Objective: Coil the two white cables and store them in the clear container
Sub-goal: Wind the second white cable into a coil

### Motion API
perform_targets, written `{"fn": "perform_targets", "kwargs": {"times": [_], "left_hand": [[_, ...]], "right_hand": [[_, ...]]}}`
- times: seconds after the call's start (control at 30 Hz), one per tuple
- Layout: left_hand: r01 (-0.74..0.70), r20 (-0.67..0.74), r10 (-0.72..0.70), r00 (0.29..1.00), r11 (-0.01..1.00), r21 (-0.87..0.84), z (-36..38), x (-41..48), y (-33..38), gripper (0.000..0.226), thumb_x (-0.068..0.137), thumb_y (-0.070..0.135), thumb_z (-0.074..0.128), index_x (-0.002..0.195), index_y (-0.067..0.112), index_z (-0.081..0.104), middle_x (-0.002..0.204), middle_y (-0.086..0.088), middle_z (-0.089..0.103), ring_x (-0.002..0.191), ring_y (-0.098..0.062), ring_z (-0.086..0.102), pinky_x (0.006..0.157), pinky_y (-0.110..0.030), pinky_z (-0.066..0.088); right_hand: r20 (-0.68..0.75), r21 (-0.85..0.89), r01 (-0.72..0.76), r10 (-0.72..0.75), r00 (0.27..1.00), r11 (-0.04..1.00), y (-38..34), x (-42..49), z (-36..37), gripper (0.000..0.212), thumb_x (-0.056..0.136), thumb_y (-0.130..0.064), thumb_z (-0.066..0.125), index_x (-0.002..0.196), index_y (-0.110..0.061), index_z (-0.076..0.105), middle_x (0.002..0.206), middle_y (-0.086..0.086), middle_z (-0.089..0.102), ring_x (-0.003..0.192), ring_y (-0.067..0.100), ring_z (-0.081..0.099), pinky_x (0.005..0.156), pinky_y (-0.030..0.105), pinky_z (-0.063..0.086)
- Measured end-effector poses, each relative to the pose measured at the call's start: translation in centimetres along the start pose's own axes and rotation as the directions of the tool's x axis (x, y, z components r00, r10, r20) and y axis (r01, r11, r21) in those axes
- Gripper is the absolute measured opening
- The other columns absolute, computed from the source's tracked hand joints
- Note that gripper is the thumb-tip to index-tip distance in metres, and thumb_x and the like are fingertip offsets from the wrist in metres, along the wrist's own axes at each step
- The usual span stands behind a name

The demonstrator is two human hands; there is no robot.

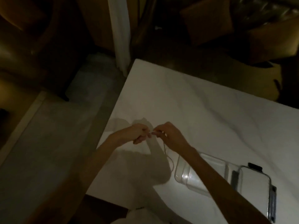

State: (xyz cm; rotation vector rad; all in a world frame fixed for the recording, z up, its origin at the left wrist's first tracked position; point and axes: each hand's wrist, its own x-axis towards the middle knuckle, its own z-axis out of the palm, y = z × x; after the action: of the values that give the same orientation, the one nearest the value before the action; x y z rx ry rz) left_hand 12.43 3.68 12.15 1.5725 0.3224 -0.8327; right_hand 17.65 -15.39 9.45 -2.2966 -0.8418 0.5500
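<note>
Over the white bed, my left hand (140, 133) and my right hand (169, 136) meet, both pinching a thin white cable (168, 157). A short stretch of it runs between my fingertips. The rest hangs from my right hand and loops down onto the sheet, ending beside the clear container (182, 173). That container lies open on the bed, partly hidden under my right forearm. I cannot see a second cable in this dim view.
The container's lid (255, 185), clear with dark clips, lies to the right of the container. The white bed sheet (202, 102) spreads far and right. Its left edge drops to a grey floor (48, 151). A white post (120, 34) stands beyond the bed corner.
</note>
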Motion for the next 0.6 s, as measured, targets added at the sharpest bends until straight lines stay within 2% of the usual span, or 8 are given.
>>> {"fn": "perform_targets", "kwargs": {"times": [0.07, 0.13, 0.23, 0.33, 0.43, 0.5, 0.57, 0.6], "left_hand": [[-0.101, 0.143, 0.114, 0.983, 0.991, -0.093, 0.7, -2.5, 6.7, 0.027, 0.100, 0.008, 0.034, 0.087, 0.004, 0.058, 0.049, 0.006, 0.038, 0.043, -0.009, 0.036, 0.047, -0.023, 0.032], [-0.222, 0.258, 0.271, 0.927, 0.954, -0.202, 2.4, -5.3, 13.5, 0.024, 0.100, 0.013, 0.036, 0.092, 0.006, 0.058, 0.057, 0.003, 0.044, 0.052, -0.012, 0.042, 0.055, -0.025, 0.040], [-0.374, 0.333, 0.493, 0.803, 0.854, -0.363, 6.2, -8.9, 22.7, 0.018, 0.093, 0.009, 0.038, 0.096, 0.008, 0.056, 0.072, -0.006, 0.052, 0.065, -0.018, 0.053, 0.066, -0.030, 0.050], [-0.426, 0.389, 0.647, 0.656, 0.742, -0.517, 10.1, -11.3, 31.0, 0.019, 0.086, 0.003, 0.032, 0.093, 0.007, 0.050, 0.073, -0.006, 0.048, 0.068, -0.019, 0.053, 0.067, -0.031, 0.049], [-0.511, 0.372, 0.716, 0.590, 0.688, -0.514, 14.0, -12.6, 37.9, 0.025, 0.084, 0.000, 0.026, 0.093, 0.008, 0.047, 0.073, -0.004, 0.048, 0.062, -0.015, 0.049, 0.061, -0.028, 0.046], [-0.607, 0.316, 0.772, 0.552, 0.631, -0.482, 16.5, -12.4, 41.5, 0.027, 0.081, -0.002, 0.028, 0.097, 0.006, 0.049, 0.076, -0.004, 0.052, 0.057, -0.011, 0.048, 0.056, -0.024, 0.044], [-0.651, 0.241, 0.813, 0.530, 0.572, -0.499, 18.5, -11.9, 44.6, 0.027, 0.077, 0.001, 0.035, 0.097, 0.006, 0.052, 0.075, -0.003, 0.053, 0.054, -0.010, 0.045, 0.053, -0.023, 0.040], [-0.660, 0.199, 0.824, 0.531, 0.549, -0.514, 19.1, -11.5, 45.8, 0.030, 0.074, 0.005, 0.037, 0.099, 0.005, 0.053, 0.073, -0.002, 0.052, 0.054, -0.010, 0.042, 0.053, -0.024, 0.038]], "right_hand": [[-0.087, 0.188, 0.037, -0.020, 0.996, 0.981, -3.0, -0.7, -7.6, 0.011, 0.092, -0.022, 0.060, 0.095, -0.020, 0.071, 0.085, -0.009, 0.070, 0.079, 0.004, 0.063, 0.074, 0.017, 0.048], [-0.181, 0.330, 0.099, -0.040, 0.983, 0.939, -6.2, -2.1, -15.4, 0.013, 0.089, -0.009, 0.063, 0.095, -0.018, 0.069, 0.089, -0.011, 0.068, 0.081, -0.003, 0.065, 0.075, 0.010, 0.048], [-0.353, 0.446, 0.263, -0.102, 0.930, 0.855, -10.5, -4.9, -25.5, 0.021, 0.087, -0.001, 0.060, 0.090, -0.019, 0.069, 0.084, -0.010, 0.068, 0.081, 0.001, 0.066, 0.073, 0.016, 0.052], [-0.505, 0.566, 0.442, -0.131, 0.853, 0.696, -13.0, -7.1, -33.1, 0.021, 0.086, -0.013, 0.058, 0.085, -0.029, 0.071, 0.079, -0.010, 0.070, 0.074, 0.006, 0.067, 0.065, 0.020, 0.054], [-0.579, 0.659, 0.531, -0.092, 0.810, 0.533, -13.6, -8.7, -38.0, 0.020, 0.094, -0.008, 0.050, 0.092, -0.020, 0.066, 0.076, -0.008, 0.071, 0.069, 0.005, 0.066, 0.059, 0.018, 0.053], [-0.612, 0.637, 0.533, -0.054, 0.789, 0.558, -13.1, -9.6, -39.4, 0.026, 0.095, -0.009, 0.046, 0.091, -0.025, 0.066, 0.071, -0.008, 0.069, 0.062, 0.008, 0.063, 0.052, 0.020, 0.050], [-0.646, 0.542, 0.476, -0.020, 0.763, 0.692, -12.0, -10.5, -39.9, 0.022, 0.095, -0.027, 0.051, 0.080, -0.035, 0.066, 0.062, -0.007, 0.061, 0.052, 0.008, 0.054, 0.046, 0.022, 0.041], [-0.654, 0.476, 0.437, -0.026, 0.756, 0.763, -11.3, -11.1, -40.0, 0.022, 0.096, -0.032, 0.052, 0.078, -0.035, 0.065, 0.059, -0.007, 0.057, 0.048, 0.005, 0.050, 0.044, 0.020, 0.038]]}}
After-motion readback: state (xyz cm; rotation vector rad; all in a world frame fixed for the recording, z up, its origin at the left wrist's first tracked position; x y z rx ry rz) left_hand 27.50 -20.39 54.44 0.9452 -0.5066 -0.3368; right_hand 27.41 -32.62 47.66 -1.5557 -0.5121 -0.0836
